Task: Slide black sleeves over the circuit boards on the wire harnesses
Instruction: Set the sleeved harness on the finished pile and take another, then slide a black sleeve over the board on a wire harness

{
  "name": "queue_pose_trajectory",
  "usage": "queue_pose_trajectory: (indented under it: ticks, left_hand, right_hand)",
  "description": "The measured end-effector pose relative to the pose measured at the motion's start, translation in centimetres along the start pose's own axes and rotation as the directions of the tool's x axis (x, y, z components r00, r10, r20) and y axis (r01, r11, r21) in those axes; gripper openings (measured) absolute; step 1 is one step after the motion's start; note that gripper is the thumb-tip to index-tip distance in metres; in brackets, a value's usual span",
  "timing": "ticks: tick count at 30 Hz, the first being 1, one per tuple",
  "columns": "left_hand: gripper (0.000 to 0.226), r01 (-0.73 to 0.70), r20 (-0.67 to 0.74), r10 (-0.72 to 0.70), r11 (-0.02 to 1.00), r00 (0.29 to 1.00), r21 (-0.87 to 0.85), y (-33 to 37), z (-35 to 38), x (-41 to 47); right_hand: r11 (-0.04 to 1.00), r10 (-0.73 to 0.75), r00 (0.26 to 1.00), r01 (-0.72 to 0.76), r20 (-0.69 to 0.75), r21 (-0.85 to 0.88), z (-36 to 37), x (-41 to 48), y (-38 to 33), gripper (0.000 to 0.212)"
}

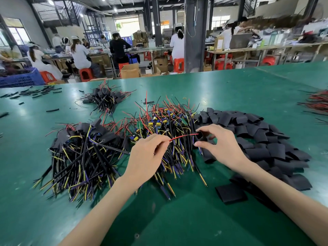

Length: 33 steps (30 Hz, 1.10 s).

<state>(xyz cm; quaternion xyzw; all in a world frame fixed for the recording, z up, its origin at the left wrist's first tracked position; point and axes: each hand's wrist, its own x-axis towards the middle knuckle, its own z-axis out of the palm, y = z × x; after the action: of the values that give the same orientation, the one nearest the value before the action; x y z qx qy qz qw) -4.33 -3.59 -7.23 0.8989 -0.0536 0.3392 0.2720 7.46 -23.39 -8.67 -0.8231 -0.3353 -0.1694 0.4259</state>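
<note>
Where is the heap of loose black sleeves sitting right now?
In the head view, the heap of loose black sleeves lies on the green table at the right, just beyond the right hand, beside the central pile of unsleeved harnesses.

The green table (230,89) carries several heaps. In the middle lies a pile of wire harnesses (170,121) with bare circuit boards (139,123). Left of it is a pile of sleeved harnesses (83,150), with a smaller pile (104,100) behind. At the right spreads a heap of black sleeves (257,135); one single sleeve (230,193) lies apart in front.
</note>
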Motion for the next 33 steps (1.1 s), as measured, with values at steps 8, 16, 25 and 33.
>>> queue_pose_trajectory:
  ticks: [8, 16, 25, 33]
  left_hand:
    - [0.012, -0.051, 0.015, 0.050, 0.993, 0.999, 0.111, 0.0, -0.2, 0.0]
    - [0.011, -0.113, 0.037, 0.107, 0.974, 0.994, 0.198, -0.4, 0.0, 0.0]
    - [0.012, -0.224, 0.041, 0.222, 0.928, 0.974, 0.297, -0.5, 0.2, 0.1]
    - [0.024, -0.077, 0.176, 0.086, 0.996, 0.981, -0.053, 1.1, 0.6, -0.8]
  right_hand:
    - [1.000, -0.004, 1.000, 0.004, -0.021, 0.007, -0.2, 0.0, -0.5, 0.039]
    - [0.998, 0.020, 0.999, -0.018, -0.029, 0.055, -0.3, -0.1, -0.9, 0.043]
    - [0.925, -0.285, 0.958, 0.276, 0.004, -0.261, -0.2, -0.6, -1.4, 0.040]
    - [0.820, -0.474, 0.879, 0.463, 0.054, -0.337, 1.4, -1.9, -4.2, 0.007]
